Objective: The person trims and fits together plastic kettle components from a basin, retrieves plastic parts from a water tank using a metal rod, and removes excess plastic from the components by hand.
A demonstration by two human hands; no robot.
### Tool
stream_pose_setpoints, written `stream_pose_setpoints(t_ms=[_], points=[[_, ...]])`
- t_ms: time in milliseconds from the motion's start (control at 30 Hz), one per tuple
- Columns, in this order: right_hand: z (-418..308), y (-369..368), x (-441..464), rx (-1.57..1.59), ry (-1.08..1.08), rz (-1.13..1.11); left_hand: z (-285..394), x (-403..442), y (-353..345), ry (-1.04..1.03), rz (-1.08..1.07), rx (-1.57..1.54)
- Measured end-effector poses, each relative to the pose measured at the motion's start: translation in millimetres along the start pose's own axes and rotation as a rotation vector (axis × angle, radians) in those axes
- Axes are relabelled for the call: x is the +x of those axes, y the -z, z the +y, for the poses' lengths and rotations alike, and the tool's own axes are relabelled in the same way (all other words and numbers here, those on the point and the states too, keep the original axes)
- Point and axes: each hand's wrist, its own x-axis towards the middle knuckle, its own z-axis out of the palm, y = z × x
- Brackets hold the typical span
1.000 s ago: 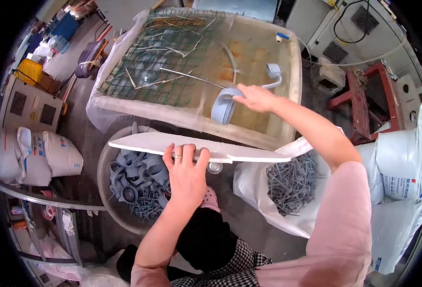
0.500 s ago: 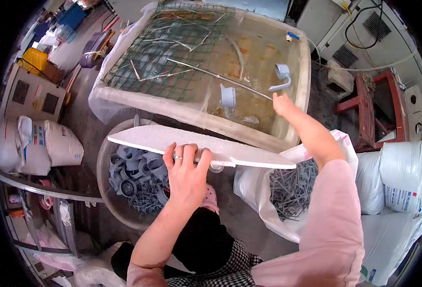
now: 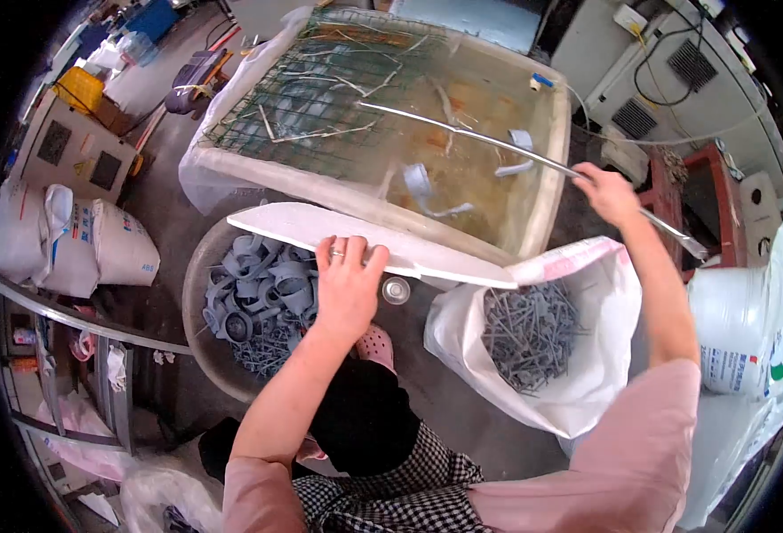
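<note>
Head view: white-rimmed rectangular tank of cloudy water stands at 12 o'clock. Right hand, at 2 o'clock, is closed around a thin silver metal rod; the rod's far tip lies over the tank near the green wire mesh at 11 o'clock, and its flattened butt points to 3 o'clock. Tip contact with the mesh cannot be determined. Left hand, near centre, has its fingers hooked over the near edge of a flat white board; its thumb position is unclear. Two curved grey plastic fittings lie in the tank between 12 and 2 o'clock.

Possible faults:
- Snagging — a low sweep could hook the rod tip on the mesh.
- Striking — a backward pull could drive the butt into the red frame at 3 o'clock.
- Dropping — a loosened left grip could tip the board onto the grey plastic parts in the round tub between 8 and 9 o'clock.
</note>
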Motion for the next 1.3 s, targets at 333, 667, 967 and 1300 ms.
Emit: stream_pose_setpoints(t_ms=[333,667,967,1300], points=[[60,111,-133,-0.212,-0.132,0.015,7,-2,0,0.0,0.025,0.066],[39,34,-73,-0.163,-0.085,-0.14,0,-9,3,0.012,0.027,0.009],[-41,-77,1,-0.026,0.035,-0.207,-4,-7,0,-0.002,0.029,-0.055],[-4,91,-81,-0.235,-0.066,-0.103,-3,-12,4,-0.005,-0.001,0.003]])
